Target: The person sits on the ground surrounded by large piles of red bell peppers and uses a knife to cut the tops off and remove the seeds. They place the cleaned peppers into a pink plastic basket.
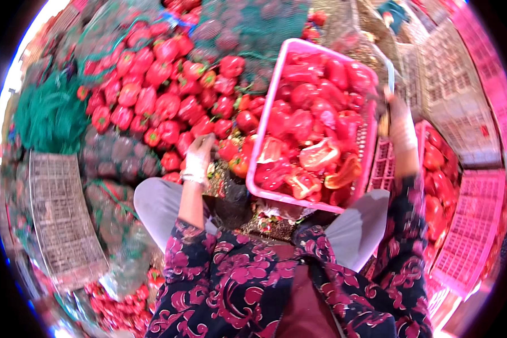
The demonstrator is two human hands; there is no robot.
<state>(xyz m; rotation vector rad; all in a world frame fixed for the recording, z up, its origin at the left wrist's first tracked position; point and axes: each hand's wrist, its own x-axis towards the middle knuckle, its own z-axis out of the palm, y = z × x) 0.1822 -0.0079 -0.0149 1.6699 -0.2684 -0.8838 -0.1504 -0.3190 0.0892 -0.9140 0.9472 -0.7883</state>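
My left hand point(200, 157), in a pale glove or wrap with a band at the wrist, is at the near edge of a heap of whole red bell peppers point(156, 97). Its fingers curl down beside the peppers; whether they grip one is hidden. A pink plastic basket point(253, 169) stands tilted in front of my knees, filled with cut and cored red pepper pieces point(304, 114). Just outside the basket's right rim is my right hand point(398, 116), also in a pale covering and blurred. I cannot make out whether it holds anything.
Green mesh sacks point(253, 34) lie behind the heap, and bunched green netting point(50, 114) is at the left. An upturned pale crate point(65, 215) stands near my left knee. On the right are another basket of red peppers point(439, 181), a pink crate point(469, 232) and stacked pale crates point(452, 63).
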